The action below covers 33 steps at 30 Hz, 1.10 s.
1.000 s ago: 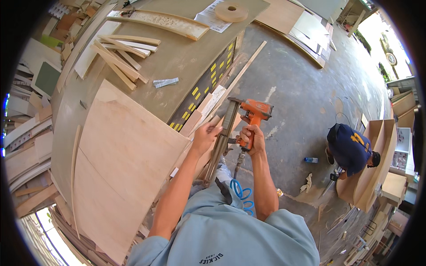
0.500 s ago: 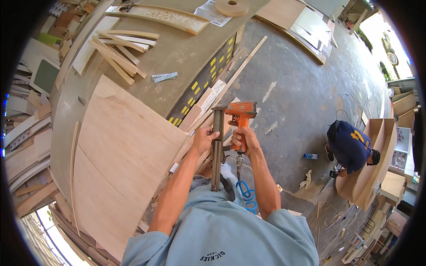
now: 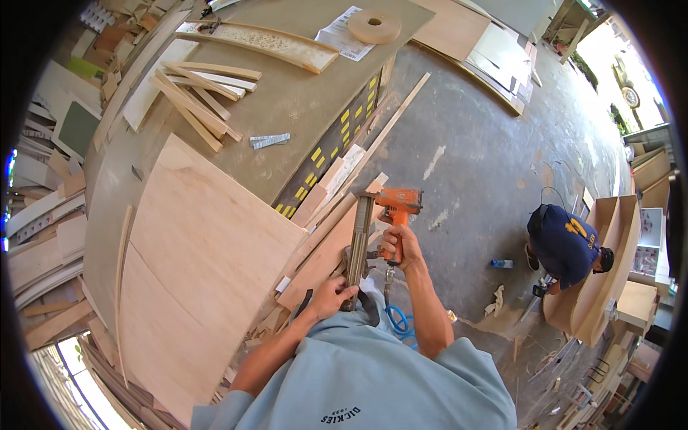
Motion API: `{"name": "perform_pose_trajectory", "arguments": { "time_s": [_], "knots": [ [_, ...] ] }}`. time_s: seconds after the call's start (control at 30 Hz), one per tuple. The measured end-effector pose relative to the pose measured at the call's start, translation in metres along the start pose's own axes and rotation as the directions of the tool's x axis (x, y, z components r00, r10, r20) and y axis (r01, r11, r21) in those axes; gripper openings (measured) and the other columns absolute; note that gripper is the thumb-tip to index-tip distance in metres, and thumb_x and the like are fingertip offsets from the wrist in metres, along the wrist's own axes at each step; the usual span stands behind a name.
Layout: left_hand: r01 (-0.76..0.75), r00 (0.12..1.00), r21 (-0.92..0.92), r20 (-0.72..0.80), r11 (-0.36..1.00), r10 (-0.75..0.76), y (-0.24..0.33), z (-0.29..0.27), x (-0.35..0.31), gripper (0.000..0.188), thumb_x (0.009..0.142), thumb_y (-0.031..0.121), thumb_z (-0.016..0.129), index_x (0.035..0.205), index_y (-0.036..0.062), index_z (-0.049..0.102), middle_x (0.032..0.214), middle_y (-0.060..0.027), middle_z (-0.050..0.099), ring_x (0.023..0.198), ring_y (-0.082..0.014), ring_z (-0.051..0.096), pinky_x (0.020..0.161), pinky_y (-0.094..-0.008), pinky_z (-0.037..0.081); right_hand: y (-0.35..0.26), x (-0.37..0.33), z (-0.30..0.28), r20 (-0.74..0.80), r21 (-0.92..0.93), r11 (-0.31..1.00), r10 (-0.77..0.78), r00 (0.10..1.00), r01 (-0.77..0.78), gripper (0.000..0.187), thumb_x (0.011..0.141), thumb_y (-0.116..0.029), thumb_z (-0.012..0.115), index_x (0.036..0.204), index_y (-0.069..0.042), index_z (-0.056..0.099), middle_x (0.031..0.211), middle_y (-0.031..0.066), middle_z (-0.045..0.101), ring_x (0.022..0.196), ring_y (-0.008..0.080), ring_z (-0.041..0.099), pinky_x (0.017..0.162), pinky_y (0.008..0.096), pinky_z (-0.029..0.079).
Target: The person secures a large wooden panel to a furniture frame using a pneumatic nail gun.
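Note:
An orange pneumatic nail gun point(image 3: 398, 200) is held upright in front of my body, its long metal magazine point(image 3: 360, 236) running down toward my shirt. My right hand point(image 3: 403, 246) is wrapped around its handle. At the magazine's lower end, my left hand point(image 3: 332, 297) is closed, thumb against the metal; the fingers behind are partly hidden. Below the handle hangs a coiled blue air hose point(image 3: 398, 322). On the workbench point(image 3: 287, 100) to the left lie strips of nails or staples point(image 3: 270, 140), close to a large plywood sheet point(image 3: 201, 265).
Narrow wood strips point(image 3: 193, 100) and a curved board point(image 3: 261, 43) lie on the bench, with a tape roll point(image 3: 374, 27) at its far end. Boards lean along the bench's side. At right, a co-worker point(image 3: 564, 240) bends over a wooden shelf unit point(image 3: 609, 265); a bottle point(image 3: 502, 264) lies nearby.
My left hand has slid down the magazine to its lower end. The nail gun has dropped slightly and tilted, with my right hand still around its handle.

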State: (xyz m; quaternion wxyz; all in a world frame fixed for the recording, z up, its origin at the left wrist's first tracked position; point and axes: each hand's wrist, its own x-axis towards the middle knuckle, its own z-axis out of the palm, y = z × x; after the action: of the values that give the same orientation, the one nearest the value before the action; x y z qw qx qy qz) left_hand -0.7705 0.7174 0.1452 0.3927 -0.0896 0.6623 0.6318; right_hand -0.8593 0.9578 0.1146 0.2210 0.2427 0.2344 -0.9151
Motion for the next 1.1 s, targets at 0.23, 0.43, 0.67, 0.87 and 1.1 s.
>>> {"name": "perform_pose_trajectory", "arguments": {
  "time_s": [0.23, 0.43, 0.67, 0.87, 1.1],
  "knots": [
    [-0.262, 0.942, 0.120, -0.181, 0.957, 0.281, 0.031, 0.003, 0.044, 0.020, 0.084, 0.017, 0.073, 0.087, -0.0004, 0.063, 0.066, 0.0007, 0.055, 0.060, -0.0058, 0.047, 0.056, -0.0236, 0.038, -0.019, 0.016, -0.034, -0.056, 0.172, 0.965, -0.191, 0.980, 0.198, 0.035, 0.090, -0.012, 0.053, 0.123, -0.002, 0.051, 0.061, -0.0016, 0.041, 0.047, 0.0100, 0.041, 0.045, 0.0271, 0.038],
    [-0.396, 0.856, -0.315, -0.468, 0.863, 0.222, 0.043, 0.016, 0.087, 0.027, 0.086, 0.026, 0.061, 0.096, 0.0013, 0.062, 0.086, -0.0052, 0.059, 0.063, -0.0102, 0.052, 0.059, -0.0245, 0.040, -0.042, 0.007, -0.018, -0.035, 0.203, 0.927, -0.316, 0.948, 0.316, 0.035, 0.090, -0.015, 0.051, 0.123, -0.004, 0.052, 0.059, -0.0042, 0.039, 0.045, 0.0094, 0.039, 0.052, 0.0362, 0.052],
    [-0.505, 0.760, -0.595, -0.650, 0.625, -0.004, 0.074, 0.022, 0.087, 0.065, 0.096, 0.059, 0.032, 0.131, 0.0052, 0.045, 0.108, -0.0125, 0.058, 0.094, -0.0238, 0.060, 0.072, -0.0358, 0.048, -0.042, -0.012, 0.008, -0.031, 0.185, 0.928, -0.322, 0.946, 0.322, 0.036, 0.088, -0.012, 0.049, 0.124, -0.006, 0.051, 0.059, -0.0046, 0.038, 0.045, 0.0095, 0.041, 0.056, 0.0404, 0.052],
    [-0.589, 0.759, -0.614, -0.643, 0.525, 0.100, 0.118, 0.019, 0.101, 0.070, 0.092, 0.067, 0.034, 0.120, 0.0046, 0.051, 0.108, -0.0138, 0.060, 0.099, -0.0260, 0.058, 0.086, -0.0375, 0.045, -0.028, -0.028, 0.062, 0.027, 0.133, 0.926, -0.359, 0.933, 0.353, 0.034, 0.085, -0.007, 0.050, 0.119, -0.003, 0.051, 0.059, -0.0013, 0.040, 0.044, 0.0117, 0.043, 0.053, 0.0325, 0.048],
    [-0.480, 0.788, -0.165, -0.513, 0.862, 0.340, 0.054, 0.017, 0.058, 0.030, 0.097, 0.031, 0.053, 0.106, 0.0034, 0.060, 0.093, -0.0058, 0.065, 0.082, -0.0158, 0.062, 0.071, -0.0291, 0.048, -0.068, -0.039, 0.063, 0.172, -0.302, 0.877, -0.337, 0.926, 0.375, 0.046, 0.084, -0.004, 0.053, 0.129, 0.007, 0.048, 0.062, 0.0009, 0.042, 0.047, 0.0125, 0.046, 0.041, 0.0263, 0.040]
  ]
}}
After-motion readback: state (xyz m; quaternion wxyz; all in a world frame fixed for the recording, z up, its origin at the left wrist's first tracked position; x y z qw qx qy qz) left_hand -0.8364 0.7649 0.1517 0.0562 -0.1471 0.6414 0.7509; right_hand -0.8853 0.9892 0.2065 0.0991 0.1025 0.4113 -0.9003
